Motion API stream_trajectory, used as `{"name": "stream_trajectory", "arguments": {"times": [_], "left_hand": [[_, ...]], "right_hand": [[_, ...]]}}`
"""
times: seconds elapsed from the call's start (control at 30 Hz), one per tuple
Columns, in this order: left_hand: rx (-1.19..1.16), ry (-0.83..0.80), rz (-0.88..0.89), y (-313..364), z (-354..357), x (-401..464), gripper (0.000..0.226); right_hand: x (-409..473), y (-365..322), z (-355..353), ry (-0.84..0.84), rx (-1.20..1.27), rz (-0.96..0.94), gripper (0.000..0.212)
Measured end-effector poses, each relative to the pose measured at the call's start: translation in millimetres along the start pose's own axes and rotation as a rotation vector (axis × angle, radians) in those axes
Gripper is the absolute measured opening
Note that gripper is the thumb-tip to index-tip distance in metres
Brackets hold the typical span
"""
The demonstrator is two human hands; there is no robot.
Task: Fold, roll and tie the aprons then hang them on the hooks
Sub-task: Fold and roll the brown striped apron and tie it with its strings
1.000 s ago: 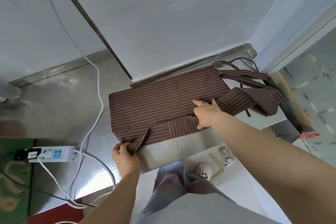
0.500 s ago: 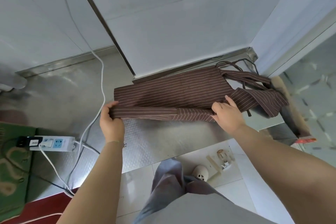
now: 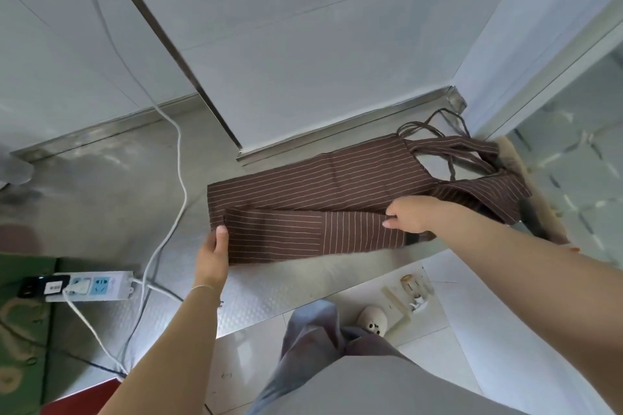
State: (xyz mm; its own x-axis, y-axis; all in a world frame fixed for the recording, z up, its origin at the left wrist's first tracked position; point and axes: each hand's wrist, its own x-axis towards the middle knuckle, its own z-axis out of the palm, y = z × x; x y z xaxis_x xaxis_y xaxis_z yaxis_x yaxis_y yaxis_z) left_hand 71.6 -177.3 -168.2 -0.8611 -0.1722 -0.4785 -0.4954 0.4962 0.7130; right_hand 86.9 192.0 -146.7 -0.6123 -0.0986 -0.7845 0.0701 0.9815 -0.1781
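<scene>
On the steel counter (image 3: 276,283), a brown striped apron (image 3: 323,185) lies partly folded lengthwise.
Against the apron's near-left corner, the left hand (image 3: 213,258) lies with fingers straight and thumb on the folded flap's edge. Toward the apron's bib end, the right hand (image 3: 409,214) pinches the flap's upper edge, fingers curled. Straps (image 3: 448,145) trail beyond the bib; left of the apron sits a power strip (image 3: 84,286).
</scene>
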Motion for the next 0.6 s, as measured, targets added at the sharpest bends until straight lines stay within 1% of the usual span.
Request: {"name": "stream_trajectory", "arguments": {"times": [0.07,0.1,0.17,0.2,0.23,0.27,0.33,0.37,0.43,0.47,0.5,0.53,0.6], "left_hand": [[0.151,-0.021,-0.016,-5.4,0.3,7.8,0.049],[0.242,-0.038,-0.020,-5.9,1.2,13.7,0.044],[0.375,-0.072,-0.053,-5.5,1.9,24.5,0.036],[0.431,-0.090,-0.080,-3.2,2.6,31.2,0.037],[0.485,-0.111,-0.109,-0.2,2.2,38.3,0.039],[0.543,-0.140,-0.125,2.0,0.5,46.9,0.041],[0.685,-0.257,-0.125,5.5,-5.8,63.2,0.041],[0.765,-0.341,-0.121,5.3,-10.7,69.5,0.040],[0.902,-0.488,-0.135,3.2,-21.7,79.5,0.032],[0.899,-0.523,-0.161,2.3,-26.9,83.1,0.028],[0.848,-0.519,-0.178,2.0,-31.2,86.5,0.025],[0.775,-0.483,-0.162,3.1,-33.8,92.1,0.025],[0.579,-0.324,-0.098,3.4,-35.5,100.5,0.033]], "right_hand": [[6.5,1.9,-1.5,0.018,0.087,-0.001,0.043],[10.0,4.2,-2.8,0.021,0.141,0.005,0.043],[12.6,8.4,-5.5,-0.062,0.235,0.017,0.043],[13.3,9.7,-8.5,-0.136,0.223,0.040,0.052],[14.1,10.0,-12.1,-0.202,0.146,0.075,0.064],[15.4,9.4,-15.4,-0.270,0.021,0.112,0.071],[18.1,6.8,-19.4,-0.387,-0.204,0.151,0.076],[19.4,4.9,-20.9,-0.463,-0.245,0.176,0.079],[18.2,1.8,-25.0,-0.585,-0.161,0.229,0.082],[15.7,1.1,-30.8,-0.593,-0.119,0.231,0.082],[15.2,3.1,-37.6,-0.553,-0.093,0.220,0.082],[14.7,6.1,-46.6,-0.476,-0.079,0.207,0.083],[14.5,11.3,-65.4,-0.323,-0.028,0.189,0.083]]}}
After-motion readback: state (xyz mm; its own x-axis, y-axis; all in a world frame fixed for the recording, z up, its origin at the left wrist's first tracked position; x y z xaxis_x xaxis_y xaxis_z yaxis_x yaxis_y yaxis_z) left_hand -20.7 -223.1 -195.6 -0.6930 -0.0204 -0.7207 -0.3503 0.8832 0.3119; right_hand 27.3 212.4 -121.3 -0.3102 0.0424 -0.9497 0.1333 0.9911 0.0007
